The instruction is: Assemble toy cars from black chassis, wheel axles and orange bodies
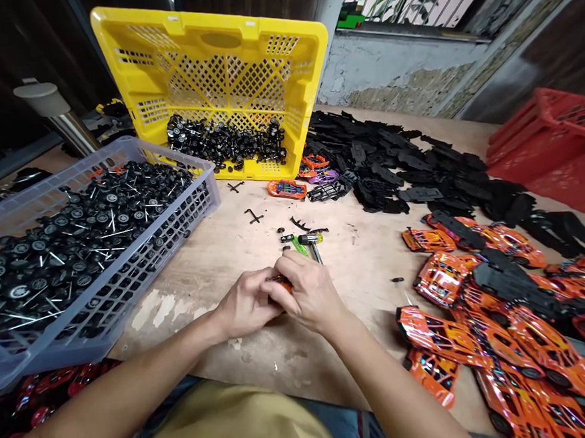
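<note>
My left hand [249,303] and my right hand [310,288] meet over the middle of the wooden table. Both are closed around an orange toy car [282,282], of which only a small orange patch shows between the fingers. Just beyond my knuckles lies a small hammer [312,239] with a yellow end on its head and a metal handle. Next to it are a bright green piece [299,245] and a short wheel axle [286,238]. Thin black plastic pieces [254,216] are scattered farther out.
On the left stands a clear crate [171,237] full of wheels on axles. Behind it, a tilted yellow crate [210,30] holds more wheels. Black car bases [377,158] are heaped at the back. Orange toy cars [439,333] pile up right, near a red crate [558,151].
</note>
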Available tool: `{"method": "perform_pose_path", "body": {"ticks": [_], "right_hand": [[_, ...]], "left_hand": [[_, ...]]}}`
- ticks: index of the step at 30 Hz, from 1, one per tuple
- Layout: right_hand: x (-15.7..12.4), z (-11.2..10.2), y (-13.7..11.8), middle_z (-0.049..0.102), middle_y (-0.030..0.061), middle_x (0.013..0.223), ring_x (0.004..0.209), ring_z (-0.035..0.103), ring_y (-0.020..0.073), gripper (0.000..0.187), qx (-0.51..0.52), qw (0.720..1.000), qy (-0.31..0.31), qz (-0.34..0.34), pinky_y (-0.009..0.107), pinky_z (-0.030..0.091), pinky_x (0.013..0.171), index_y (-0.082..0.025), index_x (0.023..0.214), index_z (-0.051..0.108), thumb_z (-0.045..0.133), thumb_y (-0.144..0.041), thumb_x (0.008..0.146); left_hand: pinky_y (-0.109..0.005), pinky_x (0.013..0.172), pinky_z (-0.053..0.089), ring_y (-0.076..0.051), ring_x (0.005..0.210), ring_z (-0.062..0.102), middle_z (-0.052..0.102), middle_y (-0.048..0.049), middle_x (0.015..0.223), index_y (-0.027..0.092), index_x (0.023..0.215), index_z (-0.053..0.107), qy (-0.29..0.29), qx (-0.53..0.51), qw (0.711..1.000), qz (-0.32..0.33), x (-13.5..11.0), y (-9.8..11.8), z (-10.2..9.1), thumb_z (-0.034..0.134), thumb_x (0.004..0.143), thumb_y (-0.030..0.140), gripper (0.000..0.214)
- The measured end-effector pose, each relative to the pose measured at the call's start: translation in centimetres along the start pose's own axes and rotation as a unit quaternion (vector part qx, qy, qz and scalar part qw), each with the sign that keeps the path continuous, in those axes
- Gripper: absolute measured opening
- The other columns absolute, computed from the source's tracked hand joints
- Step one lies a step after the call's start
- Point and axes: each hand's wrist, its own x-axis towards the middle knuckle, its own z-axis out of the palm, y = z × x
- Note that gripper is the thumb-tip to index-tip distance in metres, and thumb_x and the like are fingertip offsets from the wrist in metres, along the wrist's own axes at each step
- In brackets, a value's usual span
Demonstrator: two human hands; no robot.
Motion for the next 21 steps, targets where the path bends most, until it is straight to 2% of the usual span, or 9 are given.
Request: {"method": "perform_pose_path", "body": {"ticks": [3, 7, 11, 14, 16, 19, 21], "right_hand": [[-0.7, -0.9, 0.6, 0.060, 0.0057, 0.086, 0.078, 0.055, 0.0186, 0.033, 0.119, 0.993, -0.005, 0.024, 0.030, 0.042, 0.071, -0.019, 0.091, 0.057, 0.063, -0.050, 0.085], [-1.5, -1.2, 0.9, 0.058, 0.0028, 0.079, 0.074, 0.054, 0.0172, 0.025, 0.171, 0.985, -0.029, 0.026, 0.029, 0.042, 0.067, -0.020, 0.084, 0.056, 0.068, -0.042, 0.083], [-2.0, -0.4, 0.7, 0.053, 0.0017, 0.075, 0.069, 0.049, 0.0162, 0.022, 0.178, 0.984, -0.005, 0.008, 0.029, 0.040, 0.062, -0.020, 0.081, 0.054, 0.064, -0.039, 0.086], [-2.1, 0.0, 0.7, 0.055, 0.0029, 0.078, 0.072, 0.051, 0.0172, 0.019, 0.172, 0.985, -0.001, 0.011, 0.030, 0.041, 0.066, -0.020, 0.084, 0.055, 0.063, -0.037, 0.087], [-1.7, 0.0, 0.8, 0.057, 0.0039, 0.081, 0.074, 0.053, 0.0178, 0.019, 0.161, 0.987, 0.002, 0.023, 0.030, 0.043, 0.068, -0.019, 0.087, 0.057, 0.064, -0.037, 0.087], [-0.6, -0.4, 1.0, 0.061, 0.0056, 0.087, 0.080, 0.057, 0.0192, 0.022, 0.137, 0.990, -0.022, 0.035, 0.031, 0.045, 0.073, -0.019, 0.095, 0.060, 0.066, -0.038, 0.086], [-0.3, -0.4, 1.4, 0.064, 0.0073, 0.096, 0.089, 0.059, 0.0203, 0.025, 0.159, 0.985, -0.047, 0.047, 0.033, 0.046, 0.080, -0.019, 0.105, 0.061, 0.063, -0.038, 0.088]], "left_hand": [[-0.024, 0.070, 0.047, -0.015, 0.077, 0.060, 0.065, -0.0020, 0.085, 0.014, 0.097, 0.061, -0.004, -0.029, 0.999, -0.030, -0.3, 0.1, -0.9, 0.065, 0.076, 0.020, 0.023], [-0.026, 0.077, 0.048, -0.017, 0.083, 0.063, 0.068, -0.0033, 0.091, 0.015, 0.102, 0.062, -0.016, -0.003, 1.000, -0.021, -0.9, 0.3, -1.2, 0.064, 0.077, 0.017, 0.025], [-0.028, 0.081, 0.049, -0.019, 0.087, 0.064, 0.069, -0.0048, 0.095, 0.016, 0.101, 0.061, -0.019, 0.014, 1.000, 0.010, -1.1, 0.3, -1.0, 0.063, 0.076, 0.014, 0.025], [-0.028, 0.080, 0.051, -0.018, 0.087, 0.065, 0.069, -0.0044, 0.094, 0.016, 0.102, 0.061, -0.022, 0.002, 1.000, -0.001, -0.9, 0.2, -1.2, 0.062, 0.077, 0.014, 0.025], [-0.029, 0.087, 0.051, -0.019, 0.094, 0.065, 0.069, -0.0052, 0.101, 0.017, 0.109, 0.060, -0.024, 0.010, 1.000, -0.009, -0.6, 0.2, -1.6, 0.066, 0.076, 0.016, 0.033], [-0.034, 0.096, 0.049, -0.022, 0.109, 0.062, 0.064, -0.0075, 0.119, 0.019, 0.124, 0.053, -0.007, 0.028, 0.999, -0.019, -0.2, 0.2, -2.5, 0.075, 0.072, 0.022, 0.057], [-0.033, 0.092, 0.052, -0.022, 0.107, 0.063, 0.065, -0.0071, 0.116, 0.020, 0.122, 0.055, 0.000, 0.004, 0.999, -0.045, 0.2, -0.1, -3.2, 0.075, 0.073, 0.026, 0.052]]}}
